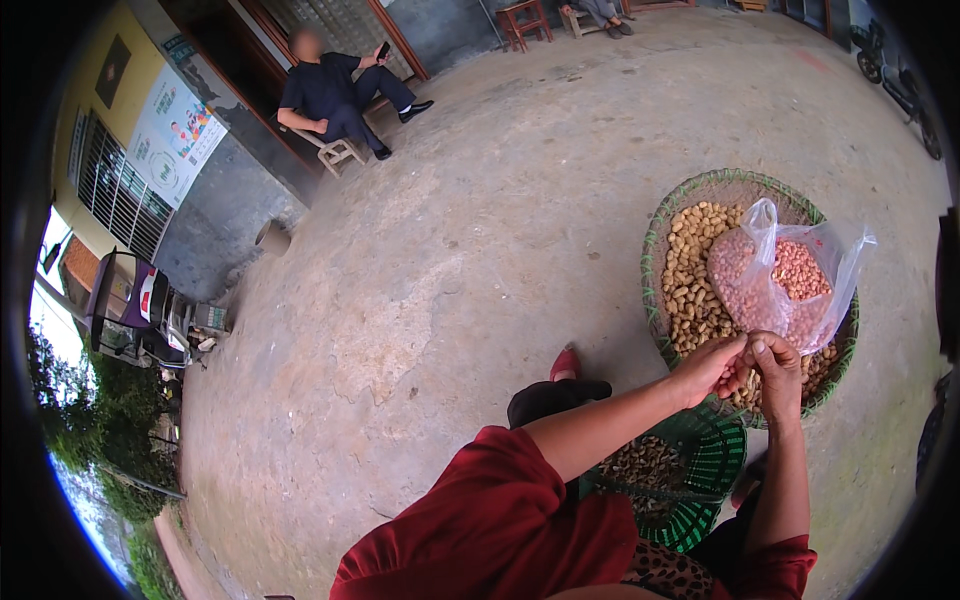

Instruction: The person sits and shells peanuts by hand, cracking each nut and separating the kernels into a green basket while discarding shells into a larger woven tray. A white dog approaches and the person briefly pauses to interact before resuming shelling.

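My left hand and my right hand meet at the fingertips above the near part of a round woven basket with green-bound rim. Reddish pieces that look like shelled peanut kernels show in the curled fingers of my left hand. Thumb and fingers of my right hand are pinched together against it; whatever lies between the tips is too small to tell. Unshelled peanuts fill the basket's left side. On them rests a clear plastic bag, its mouth open, holding many pink peanut kernels.
Below my forearms stands a green plastic basket with peanut shells inside. A seated person holds a phone by the doorway; another person's legs show farther back. A wooden stool, a parked three-wheeler and a scooter edge the concrete yard.
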The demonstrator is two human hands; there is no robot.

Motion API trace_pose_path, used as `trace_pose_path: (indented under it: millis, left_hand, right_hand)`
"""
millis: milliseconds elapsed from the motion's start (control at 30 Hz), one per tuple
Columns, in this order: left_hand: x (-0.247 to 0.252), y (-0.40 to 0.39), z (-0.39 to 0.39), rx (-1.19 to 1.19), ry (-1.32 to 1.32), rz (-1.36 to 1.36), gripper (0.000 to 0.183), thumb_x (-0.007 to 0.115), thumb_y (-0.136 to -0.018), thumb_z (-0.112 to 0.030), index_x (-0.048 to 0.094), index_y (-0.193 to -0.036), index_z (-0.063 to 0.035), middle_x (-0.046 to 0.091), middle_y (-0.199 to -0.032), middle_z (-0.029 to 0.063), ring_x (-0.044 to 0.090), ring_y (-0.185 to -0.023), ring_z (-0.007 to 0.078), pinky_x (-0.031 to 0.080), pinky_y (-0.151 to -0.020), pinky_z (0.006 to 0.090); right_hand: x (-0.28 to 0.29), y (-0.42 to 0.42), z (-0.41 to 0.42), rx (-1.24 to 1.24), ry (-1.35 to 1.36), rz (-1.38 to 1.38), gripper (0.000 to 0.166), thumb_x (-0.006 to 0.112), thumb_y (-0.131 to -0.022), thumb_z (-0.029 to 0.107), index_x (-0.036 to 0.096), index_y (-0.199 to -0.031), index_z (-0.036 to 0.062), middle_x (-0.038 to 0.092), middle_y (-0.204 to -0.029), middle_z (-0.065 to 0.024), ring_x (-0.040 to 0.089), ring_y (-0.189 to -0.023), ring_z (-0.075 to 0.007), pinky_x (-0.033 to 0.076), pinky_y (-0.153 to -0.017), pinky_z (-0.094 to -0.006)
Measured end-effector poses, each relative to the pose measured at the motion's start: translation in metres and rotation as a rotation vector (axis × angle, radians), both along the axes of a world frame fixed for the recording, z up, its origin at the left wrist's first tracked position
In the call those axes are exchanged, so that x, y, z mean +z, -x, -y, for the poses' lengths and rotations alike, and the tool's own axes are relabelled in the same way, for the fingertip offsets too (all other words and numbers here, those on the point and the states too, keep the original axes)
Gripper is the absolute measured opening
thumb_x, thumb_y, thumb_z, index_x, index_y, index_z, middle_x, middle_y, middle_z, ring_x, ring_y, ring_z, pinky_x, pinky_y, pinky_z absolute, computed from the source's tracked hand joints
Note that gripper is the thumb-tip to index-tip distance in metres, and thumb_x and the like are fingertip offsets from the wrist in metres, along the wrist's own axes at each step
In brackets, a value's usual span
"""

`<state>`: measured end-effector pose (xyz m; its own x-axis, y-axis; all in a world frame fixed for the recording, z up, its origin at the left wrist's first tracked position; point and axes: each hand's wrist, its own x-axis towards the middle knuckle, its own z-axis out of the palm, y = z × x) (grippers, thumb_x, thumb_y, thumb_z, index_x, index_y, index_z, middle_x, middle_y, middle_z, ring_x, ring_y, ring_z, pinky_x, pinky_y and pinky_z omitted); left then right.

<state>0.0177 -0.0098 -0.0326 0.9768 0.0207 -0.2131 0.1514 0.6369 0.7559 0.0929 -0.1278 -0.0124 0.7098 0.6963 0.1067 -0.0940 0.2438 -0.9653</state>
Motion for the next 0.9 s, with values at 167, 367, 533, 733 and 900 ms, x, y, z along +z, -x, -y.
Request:
trace_pose_path:
  millis: [167, 367, 533, 733, 900]
  left_hand:
    - [0.002, 0.002, -0.003, 0.004, -0.02, 0.037, 0.035, 0.039, -0.092, -0.037, 0.049, -0.076, -0.0072, 0.049, -0.058, 0.001, 0.044, -0.046, 0.0067, 0.031, -0.037, 0.019]
    - [0.005, 0.004, 0.002, -0.008, -0.052, 0.05, 0.029, 0.042, -0.091, -0.032, 0.05, -0.08, -0.0064, 0.048, -0.059, 0.001, 0.043, -0.046, 0.0063, 0.03, -0.036, 0.0182]
    - [0.006, 0.003, 0.001, 0.034, -0.126, 0.062, 0.023, 0.047, -0.09, -0.027, 0.05, -0.081, -0.0058, 0.046, -0.059, -0.0007, 0.041, -0.046, 0.0049, 0.029, -0.036, 0.0171]
    - [0.005, 0.003, -0.001, -0.01, -0.143, 0.046, 0.024, 0.048, -0.089, -0.027, 0.05, -0.079, -0.0062, 0.047, -0.059, -0.0006, 0.041, -0.045, 0.0048, 0.028, -0.036, 0.0172]
    - [0.009, 0.004, -0.001, -0.01, -0.035, 0.021, 0.024, 0.047, -0.09, -0.027, 0.049, -0.079, -0.0066, 0.047, -0.059, -0.0005, 0.041, -0.046, 0.0048, 0.028, -0.035, 0.0172]
  right_hand:
    - [0.002, 0.006, -0.001, 0.037, 0.017, -0.006, 0.019, 0.055, -0.085, 0.017, 0.059, -0.091, 0.0002, 0.057, -0.073, -0.0029, 0.05, -0.06, -0.0098, 0.043, -0.06, -0.0227]
    - [-0.005, 0.004, -0.002, -0.001, 0.034, -0.158, 0.021, 0.055, -0.085, 0.019, 0.059, -0.089, -0.0011, 0.058, -0.07, -0.0048, 0.052, -0.051, -0.0116, 0.043, -0.054, -0.0237]
    - [-0.002, 0.006, -0.003, -0.046, -0.017, -0.178, 0.019, 0.056, -0.085, 0.019, 0.06, -0.085, 0.0006, 0.058, -0.069, -0.0039, 0.052, -0.052, -0.0113, 0.043, -0.053, -0.0232]
    - [-0.01, -0.004, 0.003, 0.0, 0.025, -0.168, 0.015, 0.056, -0.084, 0.017, 0.06, -0.085, 0.0027, 0.059, -0.068, -0.0027, 0.052, -0.054, -0.0105, 0.041, -0.053, -0.0217]
    - [-0.014, -0.007, 0.005, 0.02, 0.016, -0.21, 0.015, 0.056, -0.084, 0.015, 0.061, -0.088, 0.0026, 0.06, -0.067, -0.0032, 0.053, -0.055, -0.0105, 0.04, -0.053, -0.021]
